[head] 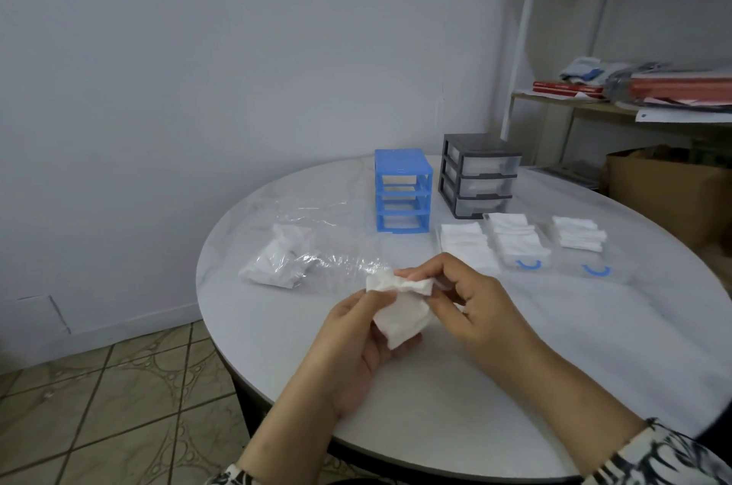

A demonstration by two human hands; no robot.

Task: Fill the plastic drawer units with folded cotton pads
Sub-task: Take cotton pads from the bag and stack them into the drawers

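Fingers of the right hand curl over and pinch the top edge of a white pad; the left hand holds it from below, thumb pressed on its left corner — both above the near part of the round table. Beyond, a clear bag of pads lies to the left. To the right, three clear drawers sit out on the table holding folded pads, blue handles facing near. Farther back stand a blue frame, its slots bare, and a grey unit with drawers in. No writing is legible — red books on the shelf are too blurred.
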